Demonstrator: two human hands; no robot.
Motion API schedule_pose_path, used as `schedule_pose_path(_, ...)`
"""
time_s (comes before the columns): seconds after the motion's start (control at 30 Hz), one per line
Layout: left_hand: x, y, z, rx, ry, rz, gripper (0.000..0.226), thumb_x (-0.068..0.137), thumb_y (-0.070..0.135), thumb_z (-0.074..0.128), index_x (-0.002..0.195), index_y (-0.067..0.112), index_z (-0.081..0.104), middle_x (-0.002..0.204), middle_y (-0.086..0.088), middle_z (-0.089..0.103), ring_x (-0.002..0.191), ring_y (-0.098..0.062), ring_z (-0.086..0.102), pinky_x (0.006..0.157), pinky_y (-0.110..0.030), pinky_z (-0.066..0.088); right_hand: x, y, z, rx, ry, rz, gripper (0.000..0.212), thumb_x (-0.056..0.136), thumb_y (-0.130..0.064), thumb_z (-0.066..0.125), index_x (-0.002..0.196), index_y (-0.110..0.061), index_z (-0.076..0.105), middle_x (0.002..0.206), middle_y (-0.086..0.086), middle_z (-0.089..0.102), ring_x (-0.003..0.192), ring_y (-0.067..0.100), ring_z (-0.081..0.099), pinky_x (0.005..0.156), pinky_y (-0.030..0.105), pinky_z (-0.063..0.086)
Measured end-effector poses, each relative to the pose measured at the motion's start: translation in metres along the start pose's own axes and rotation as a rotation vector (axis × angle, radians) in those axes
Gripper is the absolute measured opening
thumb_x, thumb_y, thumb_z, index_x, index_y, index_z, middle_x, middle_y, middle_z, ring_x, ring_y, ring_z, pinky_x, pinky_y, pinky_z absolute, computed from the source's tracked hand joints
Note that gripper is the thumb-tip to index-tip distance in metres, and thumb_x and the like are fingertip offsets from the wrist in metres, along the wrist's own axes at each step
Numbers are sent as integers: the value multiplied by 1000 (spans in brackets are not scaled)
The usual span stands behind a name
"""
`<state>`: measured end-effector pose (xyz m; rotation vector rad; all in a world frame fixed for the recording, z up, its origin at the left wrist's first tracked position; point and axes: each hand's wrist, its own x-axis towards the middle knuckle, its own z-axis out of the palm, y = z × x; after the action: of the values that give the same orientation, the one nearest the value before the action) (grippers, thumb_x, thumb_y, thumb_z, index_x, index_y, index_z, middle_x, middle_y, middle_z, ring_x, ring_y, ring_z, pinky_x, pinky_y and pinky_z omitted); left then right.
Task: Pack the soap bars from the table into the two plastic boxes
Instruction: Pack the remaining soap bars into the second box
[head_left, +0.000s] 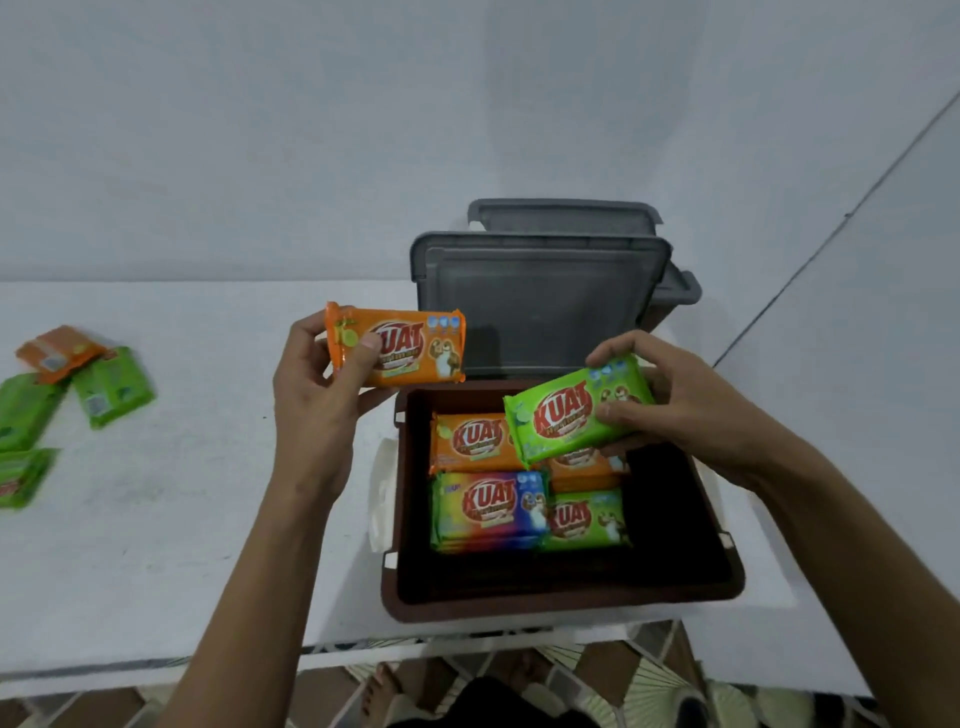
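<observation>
Two bars held rn: left hand (311, 400) pinches an orange soap bar (400, 345) just above-left of the brown box (519, 605), right hand (680, 410) grips a green soap bar (571, 413) over it. Packed bars (488, 506) lie inside. Grey box (540, 296) sits behind. Loose bars (111, 387) lie far left on the white table (182, 519). Plain pale wall (260, 130), tiled floor (649, 670) below.

We see packed bars (488, 512) in the near box (561, 605), the lidded box (540, 306) behind it, loose bars (111, 387) at far left.
</observation>
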<state>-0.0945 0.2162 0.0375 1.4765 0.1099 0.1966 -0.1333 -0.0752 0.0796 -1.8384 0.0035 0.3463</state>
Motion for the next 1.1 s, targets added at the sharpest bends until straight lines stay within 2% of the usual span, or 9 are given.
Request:
schedule_pose_path(0.13,-8,-8,13,23,-10,-15,41,91,27,63,127,13,49,116,-5,66,104,-20,69,76,-36,60,-12,14,-13,-18,-33,83,28,86,-4,70,108,-18,60,116,10,61,103,24,68,70,44,61)
schedule_pose_path(0.3,-18,-15,22,38,-14,-22,51,82,37,64,126,15,49,116,-2,66,104,-17,68,75,-33,60,-22,26,-16,-92,-50,177,25,89,-6,67,110,-18,64,120,3,57,106,23,64,69,36,61)
schedule_pose_path(0.5,-25,-23,27,23,-25,-33,43,85,35,64,122,19,50,114,1,66,103,-15,69,72,-30,60,-23,42,-4,-173,-26,291,25,92,-3,62,109,-22,61,121,-1,52,105,24,62,71,38,62)
schedule_pose_path(0.7,-30,-30,31,16,-41,-35,42,87,30,63,124,15,50,115,-2,66,101,-15,69,70,-27,59,-14,65,20,-208,-37,353,28,94,-2,59,110,-25,58,139,5,43,110,26,60,71,33,62)
schedule_pose_path(0.83,-28,-32,30,25,-36,-27,38,90,28,63,123,16,50,114,0,67,100,-13,69,69,-25,59,-10,79,29,-221,-20,353,29,94,-3,60,112,-26,57,142,6,41,113,27,59,73,33,62)
schedule_pose_path(0.9,-28,-33,30,38,-35,-19,35,91,27,63,122,18,51,113,2,67,100,-12,69,69,-24,58,-11,84,30,-294,-1,326,27,94,-6,61,110,-27,56,139,6,43,112,26,59,73,34,62)
schedule_pose_path(1.1,-27,-36,29,60,-43,-8,35,89,31,63,120,22,51,112,4,67,100,-12,70,70,-25,58,-12,96,35,-726,-31,222,23,96,-15,59,109,-29,44,130,13,53,108,27,60,86,40,58)
